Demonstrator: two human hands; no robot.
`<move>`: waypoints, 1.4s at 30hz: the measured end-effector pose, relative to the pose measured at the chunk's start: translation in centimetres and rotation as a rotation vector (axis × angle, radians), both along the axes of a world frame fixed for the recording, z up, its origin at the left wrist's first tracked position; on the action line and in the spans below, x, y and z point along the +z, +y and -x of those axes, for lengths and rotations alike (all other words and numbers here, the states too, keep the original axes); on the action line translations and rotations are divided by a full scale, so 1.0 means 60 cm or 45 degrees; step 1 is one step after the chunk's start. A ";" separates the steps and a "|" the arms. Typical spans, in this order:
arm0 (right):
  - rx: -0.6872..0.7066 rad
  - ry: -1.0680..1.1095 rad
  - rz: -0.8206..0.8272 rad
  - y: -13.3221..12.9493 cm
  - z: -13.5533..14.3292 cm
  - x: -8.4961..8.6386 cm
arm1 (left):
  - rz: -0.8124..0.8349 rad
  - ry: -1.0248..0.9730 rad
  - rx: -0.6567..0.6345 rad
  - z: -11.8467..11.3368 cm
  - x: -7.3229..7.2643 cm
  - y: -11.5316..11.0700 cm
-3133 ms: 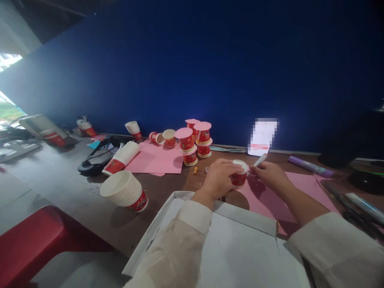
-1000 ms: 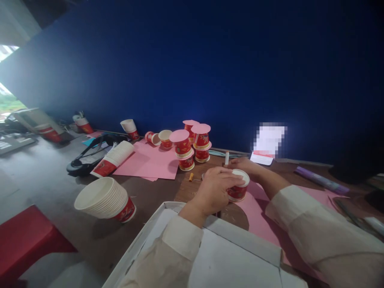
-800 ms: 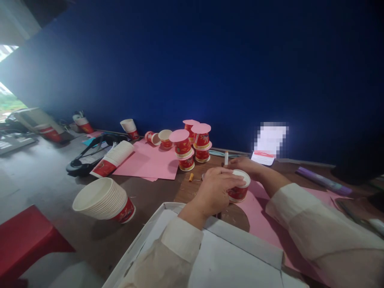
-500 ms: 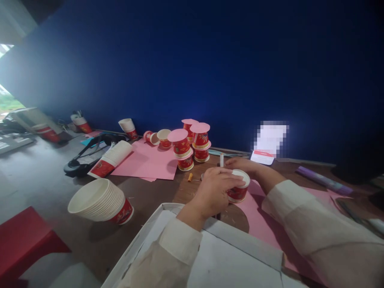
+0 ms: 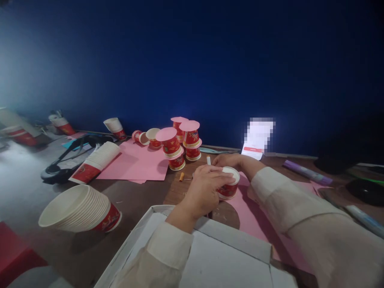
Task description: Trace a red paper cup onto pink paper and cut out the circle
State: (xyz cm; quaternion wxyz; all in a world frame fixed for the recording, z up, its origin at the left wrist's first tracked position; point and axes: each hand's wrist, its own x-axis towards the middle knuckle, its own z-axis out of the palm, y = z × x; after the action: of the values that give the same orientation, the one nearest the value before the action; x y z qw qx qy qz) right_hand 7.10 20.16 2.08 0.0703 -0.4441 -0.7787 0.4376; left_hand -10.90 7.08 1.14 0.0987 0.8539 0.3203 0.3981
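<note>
A red patterned paper cup (image 5: 228, 191) stands upside down, its white base up. My left hand (image 5: 204, 188) is closed on its near left side, thumb and fingers across the base and wall. Behind the cup, my right hand (image 5: 228, 161) is curled at a white glue stick (image 5: 209, 161), which points up beside its fingers. My left hand and the cup partly hide the right fingertips. A small orange cap (image 5: 181, 177) lies left of the hands. Beyond it stand several red cups (image 5: 171, 148) in stacked pairs, topped with pink paper discs (image 5: 166, 134).
Pink sheets (image 5: 135, 162) lie at the left and under my right forearm. Nested paper cups (image 5: 81, 208) lean at the front left. A white box (image 5: 222, 256) is nearest me. A lit phone (image 5: 253, 150) leans on the blue wall; a purple tube (image 5: 307, 172) lies right.
The view has turned slightly to the right, so things sit further left. Both hands stay at the cup, and the glue stick has shifted slightly left and down beside my right hand.
</note>
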 end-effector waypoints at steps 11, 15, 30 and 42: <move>-0.172 0.094 0.080 -0.037 0.007 0.043 | 0.010 -0.001 -0.016 0.003 0.009 -0.003; -0.566 0.217 -0.163 -0.081 -0.021 0.070 | -0.022 0.028 -0.026 0.003 0.010 0.000; -0.784 0.361 -0.719 -0.366 -0.016 0.058 | -0.050 -0.050 -0.103 0.003 0.002 0.017; -0.677 -0.049 -0.681 -0.350 0.027 -0.015 | -0.008 -0.080 -0.096 0.002 -0.003 0.018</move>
State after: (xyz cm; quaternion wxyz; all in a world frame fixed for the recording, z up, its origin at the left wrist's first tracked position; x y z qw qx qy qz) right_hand 5.46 -0.85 1.17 0.2804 -0.6048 -0.7241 0.1770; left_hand -11.03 8.18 0.98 0.1209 0.8528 0.2833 0.4217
